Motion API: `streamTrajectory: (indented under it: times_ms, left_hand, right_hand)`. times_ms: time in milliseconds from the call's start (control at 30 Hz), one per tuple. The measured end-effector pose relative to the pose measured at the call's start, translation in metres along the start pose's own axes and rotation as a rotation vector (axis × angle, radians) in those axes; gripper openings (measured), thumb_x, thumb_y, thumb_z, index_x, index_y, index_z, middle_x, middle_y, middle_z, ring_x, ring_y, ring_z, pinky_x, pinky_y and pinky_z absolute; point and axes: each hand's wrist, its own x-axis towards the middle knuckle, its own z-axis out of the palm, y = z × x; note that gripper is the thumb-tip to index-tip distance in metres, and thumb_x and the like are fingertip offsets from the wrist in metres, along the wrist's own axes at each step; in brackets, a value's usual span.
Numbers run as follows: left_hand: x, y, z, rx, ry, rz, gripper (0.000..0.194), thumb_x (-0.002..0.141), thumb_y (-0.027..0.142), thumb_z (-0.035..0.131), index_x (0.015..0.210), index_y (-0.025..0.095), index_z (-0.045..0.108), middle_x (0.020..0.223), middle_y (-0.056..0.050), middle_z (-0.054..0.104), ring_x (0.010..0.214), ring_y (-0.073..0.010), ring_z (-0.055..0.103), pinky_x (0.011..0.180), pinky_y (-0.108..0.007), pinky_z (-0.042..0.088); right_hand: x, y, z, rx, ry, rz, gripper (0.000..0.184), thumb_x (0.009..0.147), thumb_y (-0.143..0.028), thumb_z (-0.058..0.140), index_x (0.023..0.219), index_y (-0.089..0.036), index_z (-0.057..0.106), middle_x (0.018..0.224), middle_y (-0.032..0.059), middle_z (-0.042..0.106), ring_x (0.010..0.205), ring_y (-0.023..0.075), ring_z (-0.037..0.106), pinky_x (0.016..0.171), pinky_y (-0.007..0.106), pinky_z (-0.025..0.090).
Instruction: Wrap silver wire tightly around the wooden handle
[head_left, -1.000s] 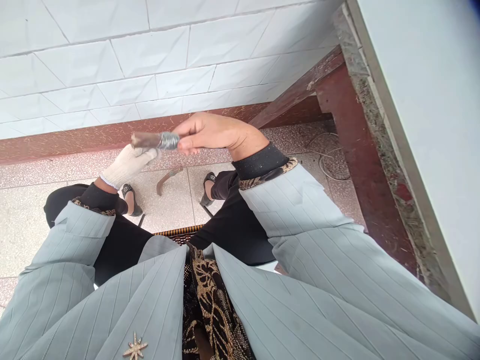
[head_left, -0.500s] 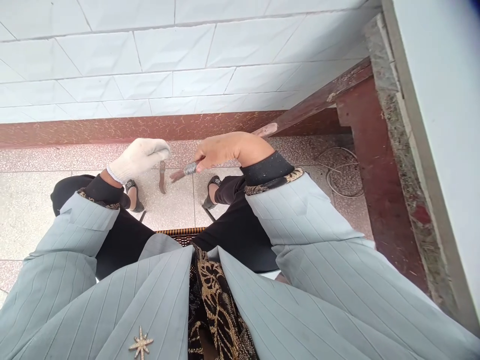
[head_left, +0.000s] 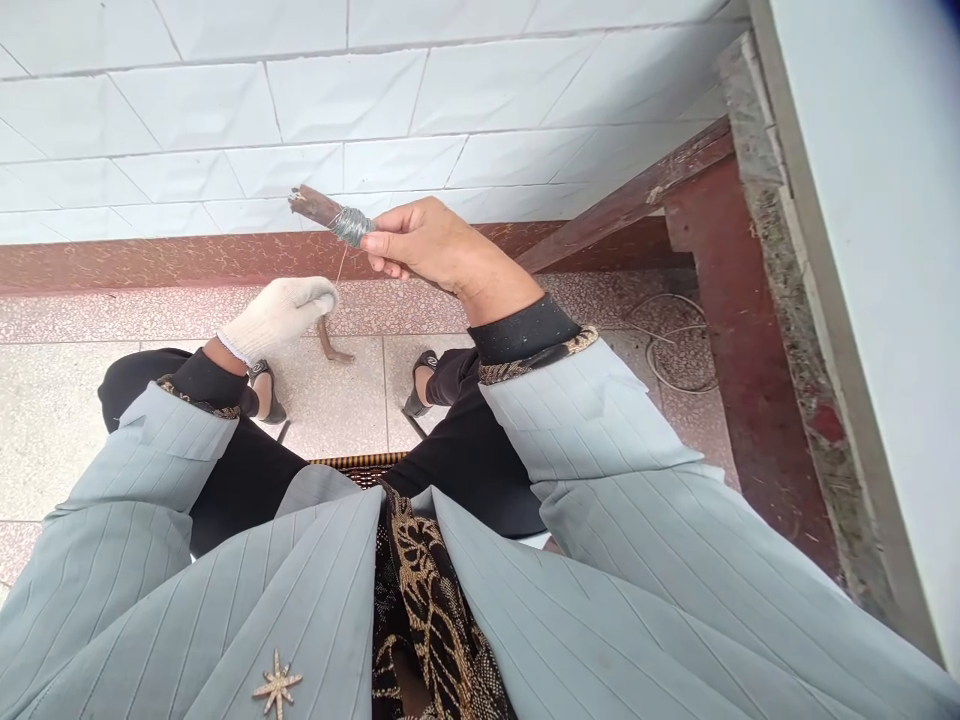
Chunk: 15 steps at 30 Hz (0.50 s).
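My right hand, bare, is closed around a short brown stick that has grey wire wound around it. The stick points up and to the left in front of the white tiled wall. A thin strand of wire runs down from the winding to my left hand, which wears a white knitted glove and is closed in a pinch on that strand. A curved brown tool lies on the floor just below the gloved hand, between my feet.
I sit with knees apart over a speckled tile floor. A dark red wooden frame and a grey wall edge stand at the right. Loose wire loops lie on the floor beside the frame.
My right hand has lifted the wire-wound stick from low near the floor to up in front of the wall. The gloved left hand stayed in place, the strand now stretched between both hands.
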Motion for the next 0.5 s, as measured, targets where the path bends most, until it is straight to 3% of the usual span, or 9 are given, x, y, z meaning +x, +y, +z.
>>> streamTrajectory:
  times_ms: [133, 200, 267, 400, 467, 500]
  left_hand:
    - [0.000, 0.001, 0.006, 0.058, -0.130, 0.037, 0.027, 0.098, 0.032, 0.049, 0.093, 0.019, 0.072, 0.084, -0.002, 0.070, 0.079, -0.0177, 0.063, 0.082, -0.033, 0.051]
    - [0.000, 0.002, 0.008, 0.104, -0.154, 0.060, 0.026, 0.098, 0.033, 0.050, 0.087, 0.020, 0.070, 0.077, -0.002, 0.066, 0.074, -0.0175, 0.061, 0.078, -0.032, 0.049]
    - [-0.001, 0.002, 0.008, 0.153, -0.130, 0.068, 0.026, 0.098, 0.033, 0.052, 0.084, 0.020, 0.069, 0.073, -0.001, 0.063, 0.072, -0.0174, 0.060, 0.077, -0.031, 0.048]
    - [-0.003, -0.002, 0.000, 0.172, -0.067, 0.055, 0.021, 0.096, 0.030, 0.056, 0.084, 0.020, 0.071, 0.076, -0.002, 0.065, 0.076, -0.0176, 0.063, 0.081, -0.032, 0.049]
    - [-0.004, -0.005, -0.003, 0.109, -0.040, 0.047, 0.020, 0.096, 0.029, 0.056, 0.088, 0.020, 0.073, 0.082, -0.002, 0.068, 0.079, -0.0179, 0.064, 0.081, -0.032, 0.050]
    - [-0.004, -0.006, -0.004, 0.064, -0.017, 0.034, 0.022, 0.097, 0.029, 0.055, 0.091, 0.019, 0.073, 0.083, -0.003, 0.069, 0.080, -0.0178, 0.065, 0.080, -0.032, 0.050]
  right_hand:
    - [0.007, 0.009, 0.000, -0.275, 0.031, 0.090, 0.033, 0.104, -0.044, 0.066, 0.086, -0.016, 0.067, 0.075, 0.0075, 0.063, 0.071, 0.0164, 0.054, 0.066, 0.030, 0.039]
    - [0.008, 0.012, 0.001, -0.486, -0.023, 0.129, 0.029, 0.103, -0.039, 0.067, 0.087, -0.016, 0.069, 0.076, 0.0089, 0.064, 0.074, 0.0184, 0.056, 0.069, 0.032, 0.040]
    - [0.007, 0.012, 0.005, -0.643, -0.216, 0.135, 0.023, 0.100, -0.031, 0.070, 0.083, -0.015, 0.070, 0.073, 0.0082, 0.063, 0.073, 0.0184, 0.055, 0.071, 0.032, 0.039]
    - [-0.001, 0.007, 0.008, -0.549, -0.855, 0.086, 0.021, 0.100, -0.018, 0.067, 0.080, -0.011, 0.067, 0.065, 0.0001, 0.055, 0.064, 0.0117, 0.050, 0.067, 0.027, 0.038]
    - [-0.006, 0.005, 0.004, -0.401, -0.928, 0.015, 0.021, 0.101, -0.022, 0.067, 0.084, -0.011, 0.067, 0.065, -0.0028, 0.053, 0.063, 0.0091, 0.049, 0.065, 0.023, 0.037]
    - [-0.008, 0.006, 0.000, -0.236, -0.857, -0.084, 0.018, 0.101, -0.023, 0.067, 0.087, -0.011, 0.069, 0.066, -0.0033, 0.052, 0.062, 0.0084, 0.047, 0.063, 0.022, 0.036]
